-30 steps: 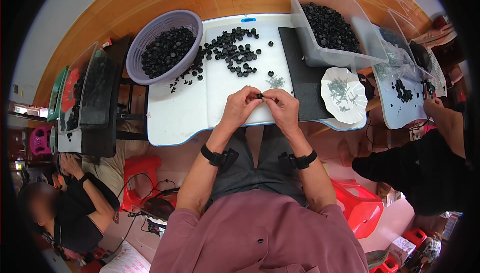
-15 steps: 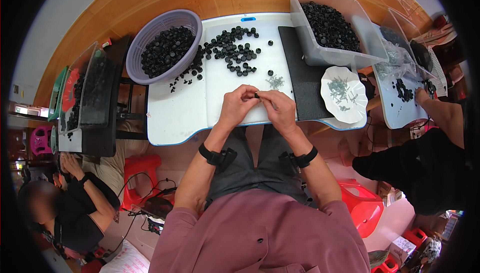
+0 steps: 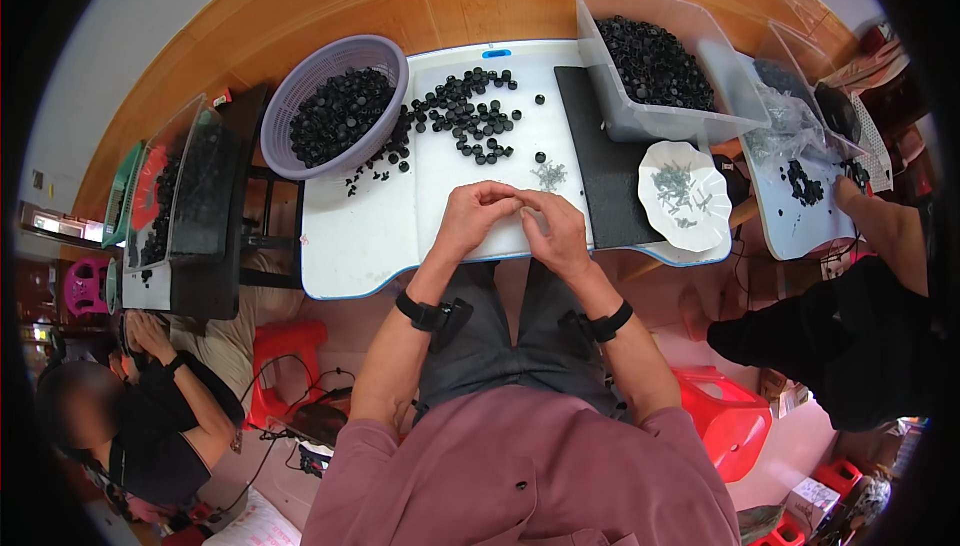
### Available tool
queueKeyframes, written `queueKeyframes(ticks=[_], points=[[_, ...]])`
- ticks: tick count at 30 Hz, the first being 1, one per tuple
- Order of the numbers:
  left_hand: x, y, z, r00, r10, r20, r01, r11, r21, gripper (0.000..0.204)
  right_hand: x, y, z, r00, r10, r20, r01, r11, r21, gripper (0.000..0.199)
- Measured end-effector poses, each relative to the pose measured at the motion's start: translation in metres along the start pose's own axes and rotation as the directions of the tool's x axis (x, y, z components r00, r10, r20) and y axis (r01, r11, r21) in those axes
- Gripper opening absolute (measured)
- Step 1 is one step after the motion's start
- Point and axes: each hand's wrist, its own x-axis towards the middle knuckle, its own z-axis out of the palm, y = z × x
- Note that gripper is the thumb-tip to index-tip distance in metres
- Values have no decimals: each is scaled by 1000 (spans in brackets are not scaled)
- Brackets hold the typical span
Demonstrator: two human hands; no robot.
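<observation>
Hands [image 3: 470, 224] touch; their grip's state I cannot tell; sack [image 3: 252, 519] bears unreadable print.

1. No words, numbers or brand names can be read anywhere in this view.
2. White sack [image 3: 255, 524], on the floor at lower left: faint reddish marks resembling print, too blurred to make out.
3. White worktable [image 3: 355, 246]: a small blue rounded patch [image 3: 497, 54] sits midway along its far edge; any lettering on it is too small to read.
4. Small red-and-white object [image 3: 222, 98], at upper left near the wooden panel [image 3: 370, 1]: whether it bears print cannot be told.
5. Pale carton [image 3: 812, 499], on the floor at lower right: faint markings, illegible at this size.
</observation>
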Motion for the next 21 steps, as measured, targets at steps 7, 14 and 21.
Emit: queueKeyframes(ticks=[7, 14, 21], points=[[0, 0, 6, 993, 31, -117, -40, 996, -83, 24, 6, -7, 0, 999, 40, -24, -39, 999, 35, 30], [1, 3, 6, 993, 32, -116, -43, 995, -94, 22, 10, -4, 2, 984, 174, 26, -176, 980, 93, 26], [2, 6, 7, 995, 7, -104, -13, 998, -59, 21, 10, 5, 4, 951, 299, 81, -308, 940, 146, 21]])
